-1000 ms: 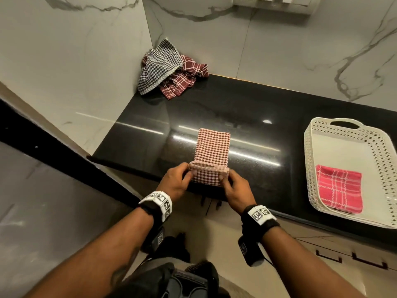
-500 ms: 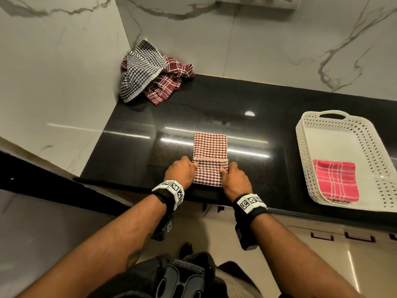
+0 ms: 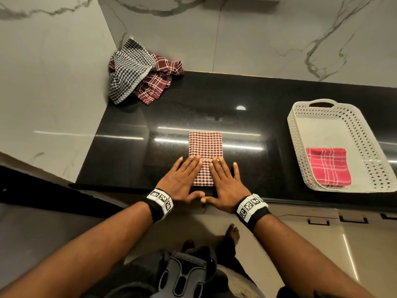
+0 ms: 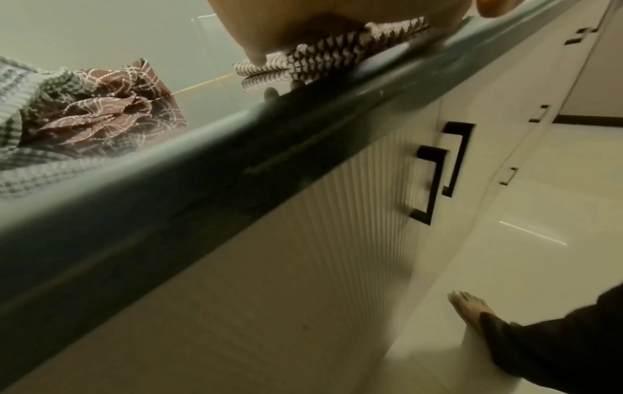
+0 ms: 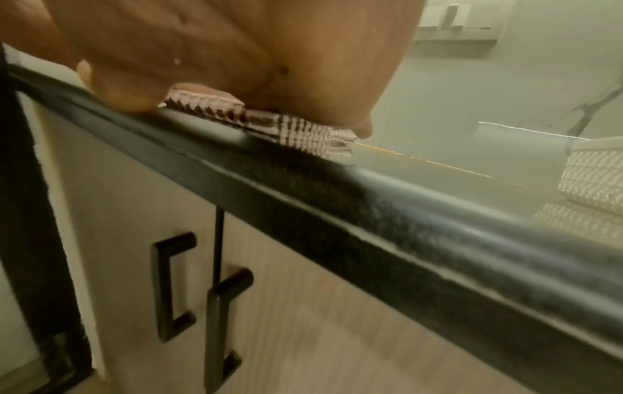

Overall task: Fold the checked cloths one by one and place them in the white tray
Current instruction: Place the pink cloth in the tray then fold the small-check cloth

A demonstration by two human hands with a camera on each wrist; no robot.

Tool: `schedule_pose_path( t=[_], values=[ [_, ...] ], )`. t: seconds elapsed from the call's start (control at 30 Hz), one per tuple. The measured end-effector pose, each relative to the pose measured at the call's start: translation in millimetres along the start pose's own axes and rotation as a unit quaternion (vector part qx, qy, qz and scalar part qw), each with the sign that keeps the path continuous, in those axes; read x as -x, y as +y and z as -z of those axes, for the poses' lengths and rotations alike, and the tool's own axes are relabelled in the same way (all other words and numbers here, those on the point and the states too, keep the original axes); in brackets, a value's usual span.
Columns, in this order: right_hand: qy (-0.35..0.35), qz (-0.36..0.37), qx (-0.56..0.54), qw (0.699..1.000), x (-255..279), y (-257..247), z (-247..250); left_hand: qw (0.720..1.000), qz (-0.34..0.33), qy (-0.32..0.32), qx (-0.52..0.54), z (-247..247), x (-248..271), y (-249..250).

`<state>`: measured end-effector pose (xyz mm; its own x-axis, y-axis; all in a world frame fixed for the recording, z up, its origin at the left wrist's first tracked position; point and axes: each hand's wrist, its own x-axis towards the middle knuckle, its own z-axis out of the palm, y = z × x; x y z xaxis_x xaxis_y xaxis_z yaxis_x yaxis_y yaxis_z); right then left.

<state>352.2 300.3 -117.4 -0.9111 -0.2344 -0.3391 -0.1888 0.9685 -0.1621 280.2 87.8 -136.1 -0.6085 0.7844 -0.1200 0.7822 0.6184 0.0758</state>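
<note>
Both the left hand [image 3: 181, 179] and right hand [image 3: 223, 182] press flat, fingers straight, on the soft, light folded cloth [image 3: 205, 147], best pinched at its side edges beneath them.

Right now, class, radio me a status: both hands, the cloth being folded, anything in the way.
Left hand, right hand: flat, pressing red-checked cloth. Cloth folded, on counter, not in white tray. Path to tray looks clear.
</note>
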Motion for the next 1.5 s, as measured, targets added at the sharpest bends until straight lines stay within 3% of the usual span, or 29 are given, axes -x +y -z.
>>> schedule_pose_path(
  t=[0.13, 0.23, 0.3, 0.4, 0.5, 0.63, 0.83, 0.97, 1.03, 1.13, 1.23, 1.3, 1.37, 1.5],
  values=[
    [0.075, 0.030, 0.029, 0.996, 22, 0, -19, 0.998, -0.040, 0.051, 0.010, -9, 27, 10],
    [0.153, 0.052, -0.053, 0.985, 34, 5, -31, 0.982, -0.058, 0.139, 0.116, -23, 38, 13],
    [0.181, 0.030, -0.188, 0.965, 32, 9, -19, 0.955, -0.017, 0.175, 0.238, -15, 35, 12],
    [0.202, -0.052, -0.379, 0.902, 15, 11, 4, 0.909, 0.095, 0.200, 0.352, 13, 23, 16],
    [0.193, -0.126, -0.435, 0.871, -8, 14, 19, 0.882, 0.205, 0.170, 0.389, 34, 1, 17],
    [0.178, -0.181, -0.389, 0.885, -34, 18, 25, 0.867, 0.310, 0.106, 0.376, 40, -27, 7],
    [0.145, -0.213, -0.324, 0.910, -45, 23, 27, 0.856, 0.388, 0.083, 0.333, 50, -45, 8],
    [0.188, -0.165, -0.335, 0.908, -39, 23, 22, 0.857, 0.397, 0.089, 0.316, 52, -44, 13],
    [0.191, -0.168, -0.300, 0.919, -36, 22, 17, 0.877, 0.380, 0.107, 0.275, 51, -41, 15],
    [0.202, -0.162, -0.209, 0.943, -38, 21, 27, 0.948, 0.245, 0.157, 0.125, 41, -43, 12],
    [0.136, -0.041, -0.098, 0.985, -51, 21, 37, 0.989, 0.109, 0.091, 0.030, 30, -53, 3],
    [0.056, 0.016, -0.046, 0.997, -61, 24, 35, 0.994, 0.109, 0.026, 0.012, 22, -54, -4],
    [0.006, 0.021, -0.036, 0.999, -66, 28, 32, 0.990, 0.140, 0.000, 0.032, 17, -49, -7],
    [-0.018, 0.003, -0.041, 0.999, -72, 28, 45, 0.983, 0.160, -0.008, 0.085, 25, -49, -3]
  ],
)
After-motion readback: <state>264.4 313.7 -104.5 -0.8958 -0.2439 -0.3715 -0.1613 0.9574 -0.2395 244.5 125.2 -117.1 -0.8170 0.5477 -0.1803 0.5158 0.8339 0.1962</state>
